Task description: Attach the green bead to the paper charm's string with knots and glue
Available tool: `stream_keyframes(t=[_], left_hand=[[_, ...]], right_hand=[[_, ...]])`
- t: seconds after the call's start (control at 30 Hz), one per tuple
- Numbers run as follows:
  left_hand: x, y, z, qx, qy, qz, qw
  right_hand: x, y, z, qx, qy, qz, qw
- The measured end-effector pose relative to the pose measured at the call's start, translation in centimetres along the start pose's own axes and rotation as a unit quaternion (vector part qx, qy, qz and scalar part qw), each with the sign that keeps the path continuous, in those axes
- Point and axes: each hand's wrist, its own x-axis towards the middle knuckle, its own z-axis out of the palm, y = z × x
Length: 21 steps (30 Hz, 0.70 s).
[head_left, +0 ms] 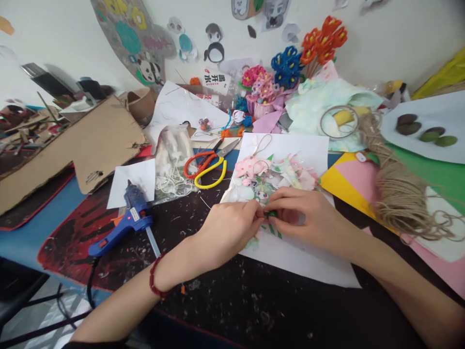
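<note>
You hold a small dark green piece (271, 214), perhaps a strip of paper or a pipe cleaner; your fingers hide most of it, so I cannot tell which. It sits low over the white sheet of paper (301, 264), at the near edge of a heap of paper cut-outs (279, 177). Its long axis seems to lie nearly level, from left to right across the view, but the ends are covered. It will probably be very light and soft, and it can bend or tear easily, so it is best taken with the fingertips only, near the middle, with gentle pressure.

Your left hand (227, 232) and your right hand (305, 218) are close together, and both pinch the green piece between thumb and fingers. The other fingers of the right hand curl over it. A red beaded bracelet (154, 276) is on your left wrist.

Behind the sheet lie scissors with orange and yellow handles (205, 167). To the left, a blue hot glue gun (131, 223) lies on the dark work mat (232, 300). To the right is a loose bundle of jute twine (399, 198).
</note>
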Motion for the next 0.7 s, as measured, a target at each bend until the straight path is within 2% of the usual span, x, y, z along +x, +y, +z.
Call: stream_keyframes(t=[0.23,0.53,0.7], left_hand=[[-0.12,-0.23,0.57,0.021,0.028,0.032,0.999],[-0.22,-0.46,1.01,0.045,0.092,0.081,0.991],[-0.29,-0.46,1.05,0.032,0.11,0.092,0.989]], right_hand=[[-0.21,-0.35,0.12,-0.011,0.016,-0.015,1.0],[-0.28,-0.47,0.01,0.037,0.0,0.058,0.998],[-0.19,-0.39,0.11,0.062,-0.005,0.088,0.994]])
